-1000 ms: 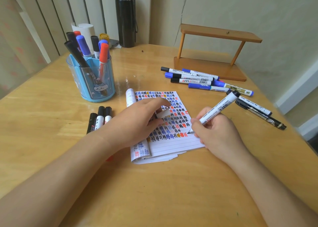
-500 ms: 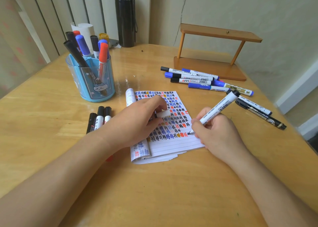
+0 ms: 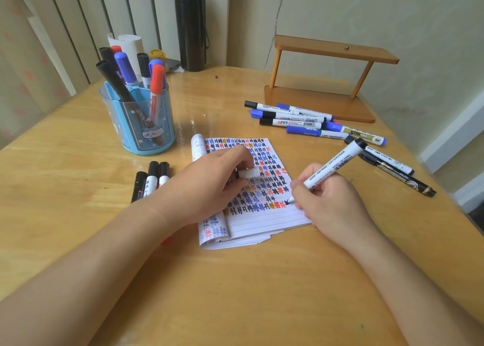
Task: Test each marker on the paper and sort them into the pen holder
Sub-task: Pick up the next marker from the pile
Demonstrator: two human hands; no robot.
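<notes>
Right hand point(image 3: 332, 204) grips a white-barrelled marker point(image 3: 332, 166) in a writing hold. Its tip touches the paper point(image 3: 264, 222) at the end of the last written row, and its black rear end points up and to the right. The barrel carries a barcode and a line of small print, too small to read.

Left hand point(image 3: 207, 185) rests on the paper, fingers curled, pinching a pale cap point(image 3: 250, 173) between thumb and fingers.

The paper is a lined pad near the middle of the surface point(image 3: 235, 280), filled with rows of "#"-like marks in black, blue, red and gold. The lowest lines are blank.

Pen holder point(image 3: 136, 125): blue, translucent, with a cartoon animal face on the front. It stands left of and behind the pad, holding black, blue and red markers.

Three black-capped markers point(image 3: 153, 178) lie side by side just left of the pad.

A loose pile of markers point(image 3: 293, 117) lies in front of a wooden stand point(image 3: 332, 54). One label shows a red "A" logo and a barcode; the wording is illegible. Two more markers point(image 3: 392, 172) lie at right, their print unreadable.

Compared with 1.0 s ago: a small black mark now sits at the marker tip, after the gold mark that ended the row. The tip is in almost the same place. The left hand keeps the cap and has barely moved. Nothing else on the surface has shifted.
</notes>
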